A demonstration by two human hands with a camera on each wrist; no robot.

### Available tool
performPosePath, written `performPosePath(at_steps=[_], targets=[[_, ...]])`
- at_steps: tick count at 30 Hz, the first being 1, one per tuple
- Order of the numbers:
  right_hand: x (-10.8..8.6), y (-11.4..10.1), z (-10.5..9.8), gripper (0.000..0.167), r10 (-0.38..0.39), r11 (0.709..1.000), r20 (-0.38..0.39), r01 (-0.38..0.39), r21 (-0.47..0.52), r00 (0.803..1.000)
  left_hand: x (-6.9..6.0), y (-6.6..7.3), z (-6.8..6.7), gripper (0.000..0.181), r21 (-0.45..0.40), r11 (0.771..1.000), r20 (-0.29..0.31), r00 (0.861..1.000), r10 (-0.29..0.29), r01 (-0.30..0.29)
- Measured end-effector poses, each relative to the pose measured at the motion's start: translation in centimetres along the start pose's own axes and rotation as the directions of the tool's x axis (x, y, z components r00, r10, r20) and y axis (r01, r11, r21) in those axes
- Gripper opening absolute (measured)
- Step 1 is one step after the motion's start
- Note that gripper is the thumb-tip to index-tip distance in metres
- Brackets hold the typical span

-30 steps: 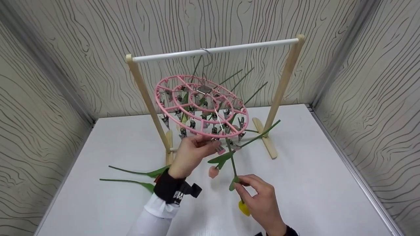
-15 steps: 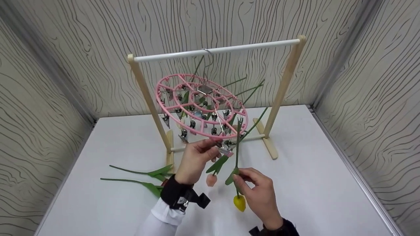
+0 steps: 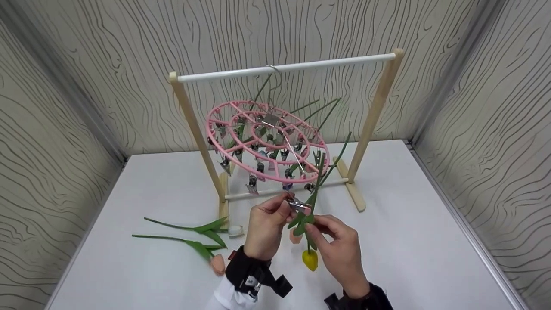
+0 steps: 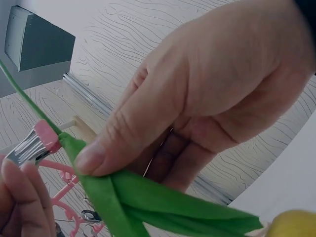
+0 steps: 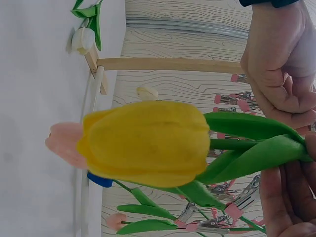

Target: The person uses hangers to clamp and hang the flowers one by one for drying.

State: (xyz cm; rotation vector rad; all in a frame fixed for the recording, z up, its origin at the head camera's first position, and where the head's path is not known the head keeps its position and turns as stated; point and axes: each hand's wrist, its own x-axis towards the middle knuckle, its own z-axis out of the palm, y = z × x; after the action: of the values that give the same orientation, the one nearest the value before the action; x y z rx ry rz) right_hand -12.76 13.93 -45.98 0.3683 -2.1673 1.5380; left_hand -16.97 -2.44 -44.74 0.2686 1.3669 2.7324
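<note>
My left hand (image 3: 264, 228) pinches a metal clip (image 3: 298, 206) with pink tips, below the near edge of a pink round clip hanger (image 3: 275, 177). My right hand (image 3: 340, 254) holds a yellow tulip (image 3: 310, 261) by its leaves and stem, bloom down and stem pointing up. In the left wrist view the pink tip of the clip (image 4: 47, 136) lies against the green stem; whether the stem is between its jaws I cannot tell. The yellow bloom (image 5: 148, 143) fills the middle of the right wrist view. Behind it a peach tulip (image 3: 295, 236) hangs head down.
The hanger hooks over a white rod (image 3: 331, 63) on a wooden stand (image 3: 373, 116). Other tulip stems (image 3: 329, 113) and several clips hang from it. A white tulip (image 3: 235, 231) and a peach tulip (image 3: 218, 264) lie on the white table (image 3: 107, 271), left of my left hand.
My left hand has come down and right with the clip, away from the hanger's rim to the stem. The yellow tulip has become more upright, and the lying tulips' blooms have come into view.
</note>
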Motion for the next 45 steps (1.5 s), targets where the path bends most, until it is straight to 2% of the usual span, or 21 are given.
performPosePath(at_steps=[4, 11, 16, 21, 25, 28, 32, 35, 39, 45], targets=[[-0.2, 0.0, 0.0, 0.018, 0.003, 1.000, 0.002, -0.003, 0.009, 1.000, -0.3, -0.4, 0.2, 0.047, -0.039, 0.999, -0.024, 1.000, -0.016, 0.015], [-0.1, 0.1, 0.2, 0.020, -0.024, 1.000, 0.011, 0.024, -0.014, 1.000, -0.2, -0.4, 0.5, 0.049, -0.027, 1.000, -0.049, 0.999, -0.006, 0.004], [0.0, 0.0, 0.4, 0.019, -0.040, 0.999, 0.017, 0.041, -0.017, 0.999, -0.3, -0.2, 0.6, 0.041, -0.027, 0.999, -0.070, 0.997, -0.020, 0.018], [0.0, 0.2, 0.5, 0.019, -0.052, 0.998, 0.017, 0.052, -0.018, 0.998, -0.4, 0.0, 0.7, 0.036, -0.026, 0.999, -0.065, 0.998, -0.026, 0.025], [0.0, 0.4, 0.5, 0.019, -0.031, 1.000, 0.026, 0.031, 0.000, 0.999, -0.3, -0.1, 0.5, 0.038, -0.019, 0.999, -0.019, 0.999, -0.027, 0.027], [0.0, 0.7, 0.4, 0.020, 0.015, 1.000, 0.049, -0.015, 0.006, 0.999, -0.1, -0.2, 0.2, 0.035, 0.012, 0.999, 0.027, 0.999, -0.037, 0.037], [-0.2, 1.2, 0.1, 0.021, 0.079, 0.997, 0.064, -0.078, -0.009, 0.995, 0.3, -0.3, -0.3, 0.034, 0.108, 0.994, 0.055, 0.998, -0.040, 0.033], [-0.5, 1.5, 0.0, 0.019, 0.093, 0.995, 0.051, -0.091, -0.030, 0.994, 0.5, -0.5, -0.8, 0.035, 0.166, 0.985, 0.050, 0.998, -0.046, 0.037], [-1.1, 2.1, -0.5, 0.014, 0.111, 0.992, 0.036, -0.108, -0.063, 0.993, 0.8, -0.6, -1.4, 0.037, 0.203, 0.978, 0.038, 0.998, -0.050, 0.042], [-1.6, 2.8, -1.4, 0.012, 0.150, 0.982, 0.004, -0.149, -0.113, 0.989, 1.5, -0.7, -1.7, 0.039, 0.255, 0.967, 0.013, 1.000, -0.027, 0.023]])
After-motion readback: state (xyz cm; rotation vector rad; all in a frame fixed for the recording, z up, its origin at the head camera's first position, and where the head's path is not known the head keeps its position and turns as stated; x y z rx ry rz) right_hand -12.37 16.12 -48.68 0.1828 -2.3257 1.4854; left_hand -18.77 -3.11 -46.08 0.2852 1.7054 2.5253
